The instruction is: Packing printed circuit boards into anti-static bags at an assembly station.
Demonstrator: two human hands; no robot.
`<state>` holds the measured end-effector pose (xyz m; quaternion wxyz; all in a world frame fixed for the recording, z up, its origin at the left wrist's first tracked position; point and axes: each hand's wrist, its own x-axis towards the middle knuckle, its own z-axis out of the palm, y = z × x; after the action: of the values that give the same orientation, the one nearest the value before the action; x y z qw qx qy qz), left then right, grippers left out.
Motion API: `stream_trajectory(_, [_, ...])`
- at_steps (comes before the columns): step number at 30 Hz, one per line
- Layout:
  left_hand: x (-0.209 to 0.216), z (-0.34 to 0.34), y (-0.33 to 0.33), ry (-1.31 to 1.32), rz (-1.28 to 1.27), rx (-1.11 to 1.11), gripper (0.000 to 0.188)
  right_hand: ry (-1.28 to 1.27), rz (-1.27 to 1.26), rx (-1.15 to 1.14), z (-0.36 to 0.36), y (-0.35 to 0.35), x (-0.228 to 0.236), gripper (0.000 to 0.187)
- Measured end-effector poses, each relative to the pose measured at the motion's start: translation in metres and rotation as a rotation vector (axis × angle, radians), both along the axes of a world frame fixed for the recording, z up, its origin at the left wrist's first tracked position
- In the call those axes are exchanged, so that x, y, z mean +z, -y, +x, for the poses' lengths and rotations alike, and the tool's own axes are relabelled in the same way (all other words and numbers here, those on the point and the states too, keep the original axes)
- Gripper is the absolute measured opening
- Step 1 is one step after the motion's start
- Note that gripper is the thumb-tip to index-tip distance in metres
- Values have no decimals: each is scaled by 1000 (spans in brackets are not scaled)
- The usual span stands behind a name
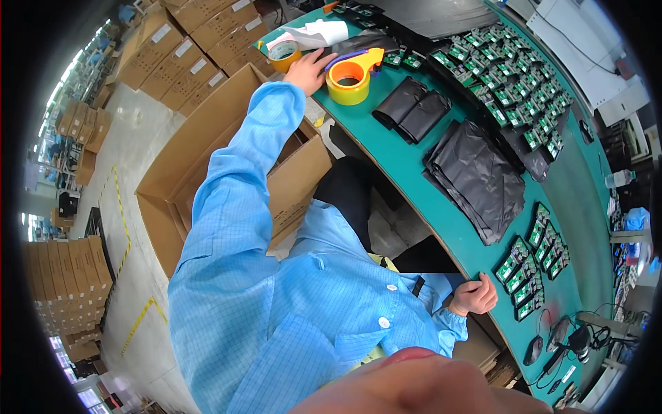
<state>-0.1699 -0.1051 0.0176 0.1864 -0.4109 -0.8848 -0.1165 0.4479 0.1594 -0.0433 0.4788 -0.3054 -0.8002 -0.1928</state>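
Note:
My left hand (310, 71) reaches to the far left end of the green table, fingers spread between a tape roll (284, 55) and a yellow tape dispenser (348, 81) with a blue-edged handle. Its fingertips are close to the dispenser's handle; whether they touch it I cannot tell. At the table's near edge, my right hand (474, 295) rests with curled fingers, and nothing shows in them. Two folded black plastic bags (412, 110) lie beside the dispenser. A larger stack of black plastic bags (476, 181) lies in the middle of the table.
Rows of green circuit boards (507, 79) cover the table's far side. Smaller groups of boards (520, 276) lie near my right hand, with a black mouse (533, 350) beyond. An open cardboard box (172, 186) stands under my left arm. Stacked cartons (196, 48) stand behind it.

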Motion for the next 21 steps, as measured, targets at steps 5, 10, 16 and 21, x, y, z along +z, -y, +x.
stream_trajectory(5, [7, 15, -20, 32, -235, 254, 66, 10, -4, -11, 1, 1, -1, 19])
stream_trajectory(10, [17, 25, -20, 121, -294, 388, 67, 24, -28, 0, -1, 3, 2, 19])
stream_trajectory(16, [23, 48, -22, 152, -353, 555, 66, 22, -19, -8, 0, 2, 1, 19])
stream_trajectory(21, [24, 33, -26, 133, -358, 598, 68, 16, -20, -4, -2, 1, 0, 19])
